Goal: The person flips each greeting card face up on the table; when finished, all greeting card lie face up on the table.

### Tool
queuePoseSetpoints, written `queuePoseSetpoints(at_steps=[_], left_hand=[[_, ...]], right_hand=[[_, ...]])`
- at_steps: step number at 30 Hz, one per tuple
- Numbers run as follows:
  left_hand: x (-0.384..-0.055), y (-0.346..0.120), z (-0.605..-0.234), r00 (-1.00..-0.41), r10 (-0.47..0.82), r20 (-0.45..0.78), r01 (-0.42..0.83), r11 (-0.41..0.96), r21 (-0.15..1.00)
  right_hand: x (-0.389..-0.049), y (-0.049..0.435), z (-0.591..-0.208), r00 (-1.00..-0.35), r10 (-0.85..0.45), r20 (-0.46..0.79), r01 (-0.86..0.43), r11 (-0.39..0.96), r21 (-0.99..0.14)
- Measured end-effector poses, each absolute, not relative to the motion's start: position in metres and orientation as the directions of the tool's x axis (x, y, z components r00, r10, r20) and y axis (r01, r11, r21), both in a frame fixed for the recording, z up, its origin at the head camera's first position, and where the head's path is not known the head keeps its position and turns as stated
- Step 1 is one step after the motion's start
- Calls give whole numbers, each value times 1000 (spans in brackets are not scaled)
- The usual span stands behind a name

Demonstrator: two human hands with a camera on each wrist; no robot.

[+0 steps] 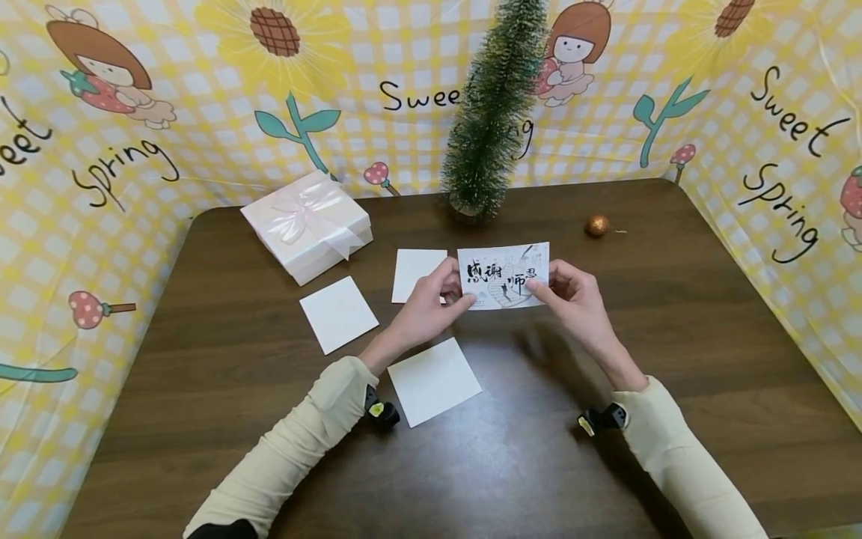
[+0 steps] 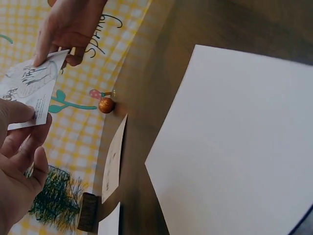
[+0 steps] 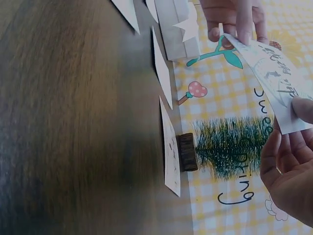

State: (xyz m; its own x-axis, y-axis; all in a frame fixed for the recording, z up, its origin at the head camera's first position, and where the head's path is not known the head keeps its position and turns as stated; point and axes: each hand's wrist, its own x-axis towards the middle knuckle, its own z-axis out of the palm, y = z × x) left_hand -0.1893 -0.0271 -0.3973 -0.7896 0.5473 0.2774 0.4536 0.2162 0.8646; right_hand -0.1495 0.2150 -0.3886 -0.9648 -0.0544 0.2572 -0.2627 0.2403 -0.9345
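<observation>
Both hands hold a white greeting card (image 1: 505, 296) printed with black brush-style Chinese characters, raised above the table. My left hand (image 1: 431, 299) pinches its left edge, thumb on the front. The right hand (image 1: 582, 307) pinches the right edge the same way, also seen in the right wrist view, where the card (image 3: 271, 73) looks slightly bowed. A blank white card (image 1: 417, 269) lies just behind the left hand. Two more blank cards (image 1: 338, 314) (image 1: 434, 382) lie left of and below that hand. Another card with dark marks (image 3: 169, 147) lies near the tree, hidden in the head view.
A white gift box (image 1: 313, 224) with a ribbon bow stands at the table's back left. At the back edge stands a small green bottle-brush tree (image 1: 488, 120). A copper ball ornament (image 1: 596, 225) lies to its right. Yellow checked cloth (image 1: 404, 45) surrounds the dark wooden table (image 1: 222, 419).
</observation>
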Motion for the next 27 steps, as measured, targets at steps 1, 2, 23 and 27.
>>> queuePoseSetpoints(at_steps=[1,2,23,27], left_hand=[[-189,-27,-397,-789,545,283,460,220,860],[-189,-27,-396,-787,545,288,466,221,857],[-187,-7,-419,-866,500,-2,320,558,766],[-182,-1,-429,-874,478,-86,279,639,717]], right_hand=[[-149,215,-389,-967,-59,250,-257,246,-935],[-149,216,-389,-969,-63,240,-249,252,-935],[-144,237,-405,-976,-192,-100,-65,699,-712],[-144,239,-410,-955,-230,-187,-46,738,-673]])
